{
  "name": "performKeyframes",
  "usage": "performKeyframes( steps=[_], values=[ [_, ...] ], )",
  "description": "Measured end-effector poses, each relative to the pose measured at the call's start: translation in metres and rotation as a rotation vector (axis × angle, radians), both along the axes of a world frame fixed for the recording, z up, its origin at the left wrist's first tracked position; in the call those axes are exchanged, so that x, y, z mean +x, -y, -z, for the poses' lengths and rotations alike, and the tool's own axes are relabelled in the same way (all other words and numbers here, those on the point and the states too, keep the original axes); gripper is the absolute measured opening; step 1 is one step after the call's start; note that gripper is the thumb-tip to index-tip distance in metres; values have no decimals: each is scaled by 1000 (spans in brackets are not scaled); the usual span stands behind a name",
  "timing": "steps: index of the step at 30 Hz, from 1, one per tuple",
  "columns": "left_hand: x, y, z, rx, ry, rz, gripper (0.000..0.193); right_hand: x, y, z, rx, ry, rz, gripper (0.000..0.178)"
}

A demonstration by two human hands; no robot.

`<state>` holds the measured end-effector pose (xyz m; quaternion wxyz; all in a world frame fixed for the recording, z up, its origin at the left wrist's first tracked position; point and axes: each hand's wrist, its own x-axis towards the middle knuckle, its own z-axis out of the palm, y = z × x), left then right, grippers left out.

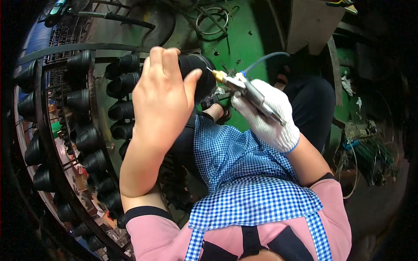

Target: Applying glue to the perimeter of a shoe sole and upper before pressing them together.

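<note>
My bare left hand (163, 98) is closed on a black shoe (204, 85), its thumb lying over the near side. Most of the fingertips are hidden behind the hand, and so is part of the shoe. In a white knitted glove, my right hand (276, 113) grips a metal nozzle gun (257, 95) with a thin blue hose (265, 56) coming off it. The gun's brass nozzle (219, 76) ends in a fine tip that points left, right at the shoe's edge. I cannot tell whether the tip touches it.
On my left stands a metal rack (92, 91) with several rows of black shoes (122, 85). A looped cable (212, 21) lies on the green floor (244, 26). A box-like stand (311, 26) is at the far right, and a bundle of green strands (376, 158) lies on the right.
</note>
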<state>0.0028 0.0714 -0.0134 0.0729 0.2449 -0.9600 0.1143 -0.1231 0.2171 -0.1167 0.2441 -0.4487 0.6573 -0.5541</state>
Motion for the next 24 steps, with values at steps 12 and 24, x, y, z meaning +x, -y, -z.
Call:
performKeyframes(
  steps=[12, 24],
  values=[
    [-4, 62, -3, -38, 129, -321, 49, 25, 61, 25, -250, 19, 74, 20],
    [93, 20, -13, 730, -535, -490, 78, 43, 29, 19, -170, 20, -1, 20]
  ],
)
